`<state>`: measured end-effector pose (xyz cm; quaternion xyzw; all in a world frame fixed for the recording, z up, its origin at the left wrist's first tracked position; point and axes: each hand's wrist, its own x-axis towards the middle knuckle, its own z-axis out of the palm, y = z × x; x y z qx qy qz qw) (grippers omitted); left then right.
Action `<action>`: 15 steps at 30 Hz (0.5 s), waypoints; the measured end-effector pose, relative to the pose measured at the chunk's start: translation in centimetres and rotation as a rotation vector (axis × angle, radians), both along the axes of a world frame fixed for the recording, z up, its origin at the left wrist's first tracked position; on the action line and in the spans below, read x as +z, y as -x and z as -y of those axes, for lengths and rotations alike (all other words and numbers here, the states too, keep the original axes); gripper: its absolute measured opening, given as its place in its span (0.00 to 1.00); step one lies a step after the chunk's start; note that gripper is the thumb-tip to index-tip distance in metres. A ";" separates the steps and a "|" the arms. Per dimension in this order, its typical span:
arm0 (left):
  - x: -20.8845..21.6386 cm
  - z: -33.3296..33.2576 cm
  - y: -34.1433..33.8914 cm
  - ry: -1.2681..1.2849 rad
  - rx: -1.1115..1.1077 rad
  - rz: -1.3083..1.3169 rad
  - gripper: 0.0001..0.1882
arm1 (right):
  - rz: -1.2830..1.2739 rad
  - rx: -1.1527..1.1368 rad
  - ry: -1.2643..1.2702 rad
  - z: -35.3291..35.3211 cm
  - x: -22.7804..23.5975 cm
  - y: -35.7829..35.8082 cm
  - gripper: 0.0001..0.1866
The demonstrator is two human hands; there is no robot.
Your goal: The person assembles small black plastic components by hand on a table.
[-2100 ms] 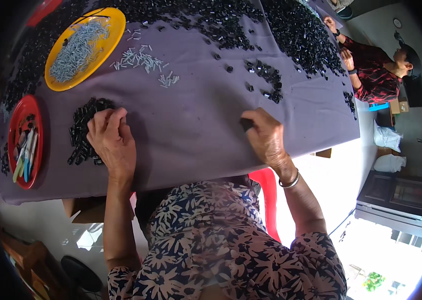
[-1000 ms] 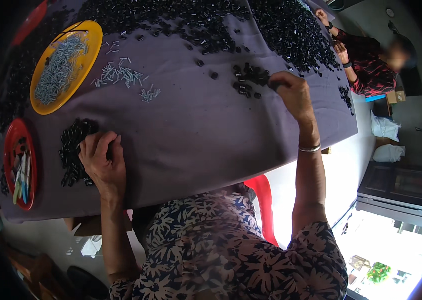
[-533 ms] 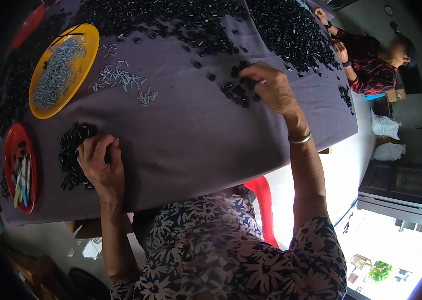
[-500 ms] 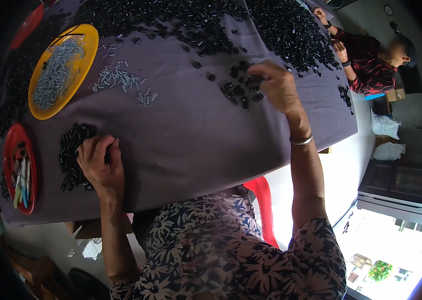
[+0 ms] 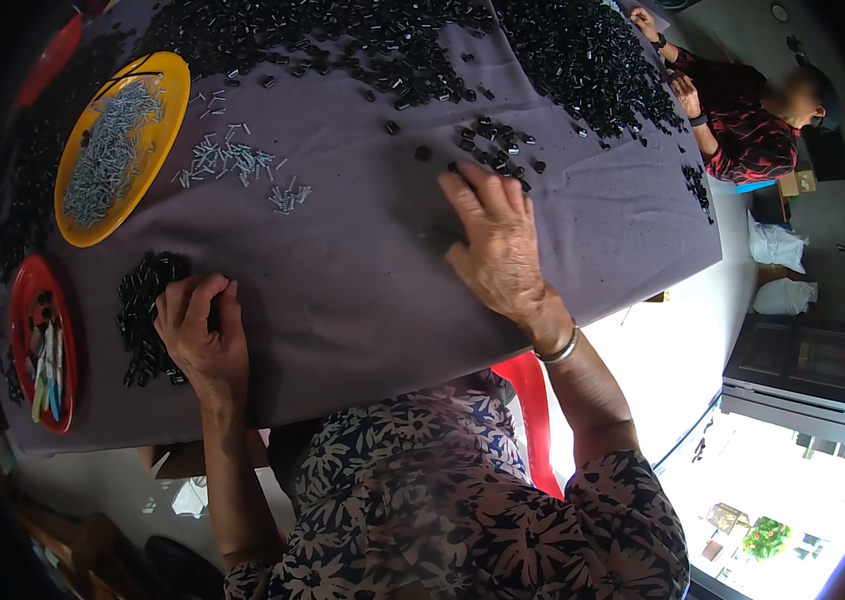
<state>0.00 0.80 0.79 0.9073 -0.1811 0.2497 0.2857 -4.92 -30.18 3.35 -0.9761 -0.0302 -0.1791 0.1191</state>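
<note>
My right hand (image 5: pixel 496 235) is over the cloth at right of centre, fingers stretched out and thumb apart. Its fingertips reach the near edge of a small loose group of black cylindrical pieces (image 5: pixel 499 143); what lies under the palm is hidden. At the left, my left hand (image 5: pixel 203 325) rests with curled fingers against a heap of glossy black pieces (image 5: pixel 146 320). Whatever its fingers hold, if anything, is out of sight. Beyond it, small silvery metal pins (image 5: pixel 233 158) lie loose on the cloth.
A yellow plate (image 5: pixel 175 100) holds many metal pins. A red tray (image 5: pixel 23 300) carries several slim-handled tools. Masses of black pieces (image 5: pixel 333 40) cover the far side of the purple-grey tablecloth (image 5: pixel 363 290). Another person (image 5: pixel 743 120) works at the far right.
My right hand has moved left and nearer to me, from over the small group to its near edge, where pieces now lie differently. My left hand stays put.
</note>
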 end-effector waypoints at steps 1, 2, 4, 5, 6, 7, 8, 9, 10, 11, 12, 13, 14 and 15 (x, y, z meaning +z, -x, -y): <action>-0.1 -0.1 0.0 -0.003 0.002 -0.001 0.08 | -0.001 0.002 -0.003 -0.2 -0.3 0.1 0.34; -0.3 -0.2 0.1 -0.002 -0.005 -0.001 0.09 | -0.034 0.025 0.039 -0.2 -0.6 0.2 0.35; -0.5 -0.3 -0.1 0.002 -0.015 -0.001 0.10 | -0.068 0.046 0.083 -0.2 -1.2 0.7 0.36; -0.6 -0.2 -0.2 0.010 -0.020 -0.005 0.10 | -0.064 0.056 0.078 0.0 -1.3 1.4 0.37; -0.7 -0.4 -0.1 0.014 -0.024 -0.012 0.10 | -0.062 0.068 0.070 0.1 -1.3 2.1 0.37; -0.6 -0.4 0.0 0.012 -0.022 -0.016 0.10 | -0.082 0.072 0.077 0.3 -1.2 2.8 0.38; -0.5 -0.4 0.0 0.009 -0.018 -0.015 0.10 | -0.087 0.075 0.075 0.8 -1.1 3.2 0.38; -0.4 -0.4 -0.1 0.007 -0.017 -0.012 0.10 | -0.087 0.077 0.111 1.3 -1.0 3.5 0.39; -0.5 -0.4 -0.1 0.008 -0.017 -0.015 0.10 | -0.088 0.081 0.147 1.9 -0.8 3.9 0.39; -0.6 -0.5 0.0 0.014 -0.017 -0.018 0.10 | -0.122 0.058 0.146 2.4 -0.4 4.1 0.39; -0.6 -0.5 0.0 0.021 -0.016 -0.018 0.10 | -0.122 0.062 0.146 3.3 -0.3 4.1 0.39; -0.6 -0.5 0.0 0.023 -0.014 -0.019 0.10 | -0.117 0.044 0.192 4.4 -0.4 4.0 0.38; -0.7 -0.4 0.0 0.017 -0.013 -0.021 0.10 | -0.111 0.028 0.238 5.4 -0.6 3.8 0.37; -0.6 -0.3 0.0 0.013 -0.014 -0.024 0.10 | -0.113 0.027 0.241 6.5 -0.6 3.6 0.37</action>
